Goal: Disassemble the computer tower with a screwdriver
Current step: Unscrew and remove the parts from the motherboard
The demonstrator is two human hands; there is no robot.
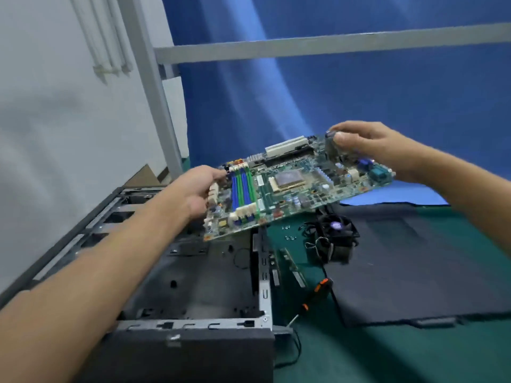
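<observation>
motherboard (293,186) above open case (199,275), fan (336,236) and screwdriver (315,297) right

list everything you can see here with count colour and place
case: one, black and grey, open, left on the table
motherboard: one, green, held above the case
fan: one, black, below the motherboard
screwdriver: one, orange and black, right of the case
memory sticks: seemingly two, green, between case and screwdriver
screws: a few, silvery, near the fan
panel: one, dark grey, flat at right
curtain: one, blue, behind
hands: left hand and right hand, each gripping a motherboard edge
</observation>
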